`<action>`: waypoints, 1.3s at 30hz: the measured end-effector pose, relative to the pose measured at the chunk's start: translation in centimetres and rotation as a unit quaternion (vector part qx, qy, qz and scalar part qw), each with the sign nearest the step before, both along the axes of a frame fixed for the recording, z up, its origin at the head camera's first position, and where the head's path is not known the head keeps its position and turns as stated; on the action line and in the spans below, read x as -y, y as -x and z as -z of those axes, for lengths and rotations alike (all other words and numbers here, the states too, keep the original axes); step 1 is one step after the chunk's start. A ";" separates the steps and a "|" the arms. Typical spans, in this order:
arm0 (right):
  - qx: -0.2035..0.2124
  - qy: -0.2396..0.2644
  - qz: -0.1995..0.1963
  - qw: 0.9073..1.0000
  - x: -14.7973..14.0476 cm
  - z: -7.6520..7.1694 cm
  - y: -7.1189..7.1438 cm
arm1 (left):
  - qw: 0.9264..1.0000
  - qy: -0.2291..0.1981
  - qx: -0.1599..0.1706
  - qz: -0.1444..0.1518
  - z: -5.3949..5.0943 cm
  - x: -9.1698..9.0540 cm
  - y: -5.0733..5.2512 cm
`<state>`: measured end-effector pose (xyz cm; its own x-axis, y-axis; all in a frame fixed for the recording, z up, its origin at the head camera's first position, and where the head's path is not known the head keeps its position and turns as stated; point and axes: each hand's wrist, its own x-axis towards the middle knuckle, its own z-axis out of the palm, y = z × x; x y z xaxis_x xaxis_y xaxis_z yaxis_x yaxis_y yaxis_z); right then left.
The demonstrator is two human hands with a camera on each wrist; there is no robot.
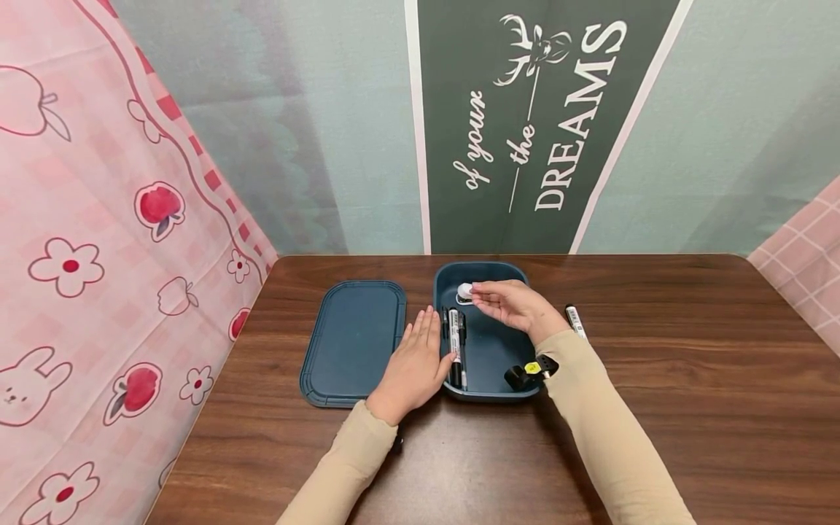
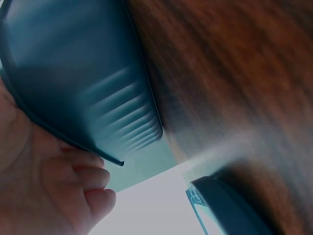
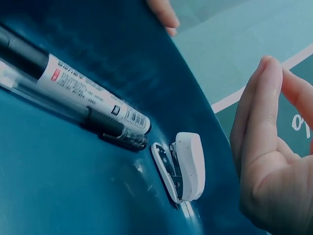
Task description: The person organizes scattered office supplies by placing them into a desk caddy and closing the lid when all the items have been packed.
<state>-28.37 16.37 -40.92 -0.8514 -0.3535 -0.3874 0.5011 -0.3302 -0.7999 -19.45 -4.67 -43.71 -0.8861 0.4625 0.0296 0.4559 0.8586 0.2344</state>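
Observation:
A blue box [image 1: 495, 343] [image 2: 83, 73] holds a small white stapler [image 1: 465, 293] [image 3: 191, 166] near its far end. Along its left side lie a black-and-white marker [image 1: 455, 335] [image 3: 88, 93] and black-capped pens [image 3: 107, 122]. My left hand [image 1: 413, 364] [image 2: 54, 191] rests on the box's left rim with its fingers extended. Over the far part of the box is my right hand [image 1: 508, 306] [image 3: 274, 152], thumb and fingers loosely together, with nothing between them. In the right wrist view a gap shows between it and the stapler.
Left of the box lies a flat blue lid [image 1: 354, 343] on the wooden table [image 1: 689, 379]. Another marker [image 1: 574, 321] lies right of the box, partly hidden by the right sleeve. Hanging cloths stand behind the table and at its left.

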 end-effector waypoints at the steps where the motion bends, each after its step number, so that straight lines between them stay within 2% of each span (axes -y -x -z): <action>1: 0.003 0.006 0.002 1.000 0.0 -0.1 0.0 | 1.000 -0.001 0.000 0.000 0.0 0.0 0.0; 7: 0.011 0.031 0.010 0.999 -0.4 -0.9 -0.3 | 1.000 0.000 0.002 -0.001 -0.1 0.0 -0.1; 13: 0.001 0.054 0.013 0.998 -1.1 -1.4 -0.5 | 1.000 0.000 0.000 0.000 -0.1 0.0 -0.1; 22: 0.014 0.092 0.041 0.995 -2.8 -2.1 -0.8 | 1.000 0.007 -0.009 0.004 0.0 0.1 -0.1; 31: 0.016 0.123 0.042 0.991 -4.7 -2.0 -1.3 | 1.000 0.003 -0.004 0.005 0.0 0.2 -0.1; 39: 0.003 0.118 0.043 0.992 -6.5 -1.7 -2.0 | 1.000 0.003 -0.007 0.006 0.1 0.2 -0.1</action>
<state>-26.39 22.86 -39.22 -0.8798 -0.3616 -0.3085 0.4683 -0.5487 -0.6925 -19.33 -4.82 -43.84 -0.8797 0.4739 0.0389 0.4700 0.8542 0.2223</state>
